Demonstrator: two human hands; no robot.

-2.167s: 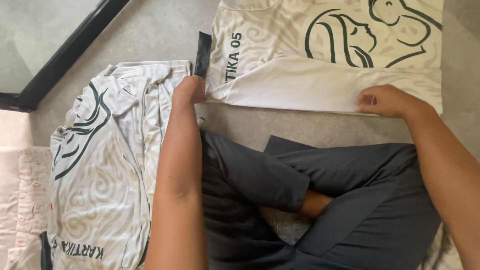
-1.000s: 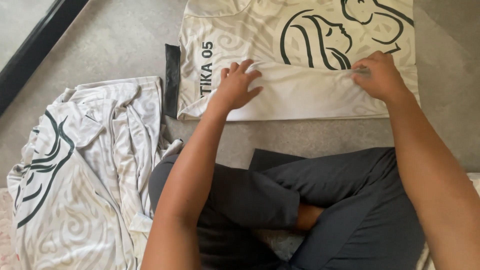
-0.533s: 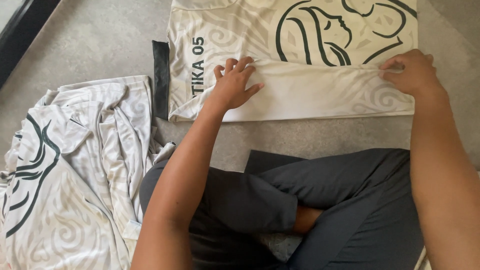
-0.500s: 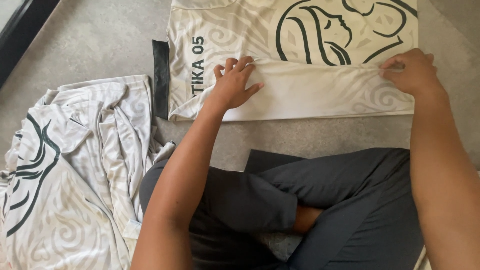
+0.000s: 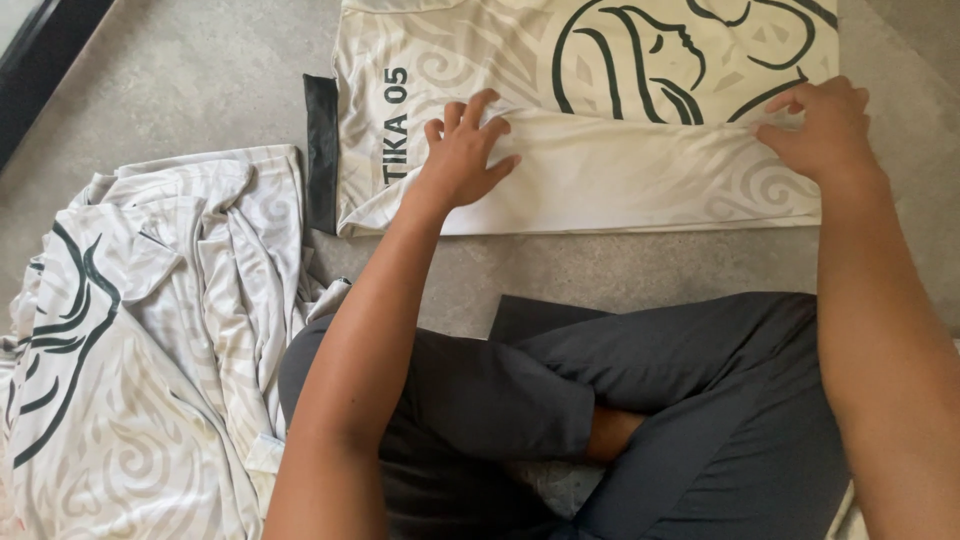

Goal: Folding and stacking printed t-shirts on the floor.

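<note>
Head view, looking down: a cream shirt (image 5: 600, 110) with a dark line drawing lies spread on the grey floor (image 5: 180, 80), its near hem turned up into a flat band. The left hand (image 5: 462, 150) lies on that band toward its left end, fingers spread and pressing, not clenched on anything. The right hand (image 5: 820, 125) is at the band's right end, fingertips curled onto the folded edge; whether it pinches the cloth or only holds it down I cannot tell from this angle. A black strip (image 5: 322, 150) lies just beside the shirt's left edge. A pile (image 5: 140, 350) of similar cream shirts sits crumpled well to the left, by the person's crossed legs in dark trousers (image 5: 640, 410).

By the look of it, the step in hand is setting the first fold, with the hem laid over and being flattened. A following move would call for both hands to keep the crease even across the width, then take the side edges evenly so the printed panel stays smooth.
</note>
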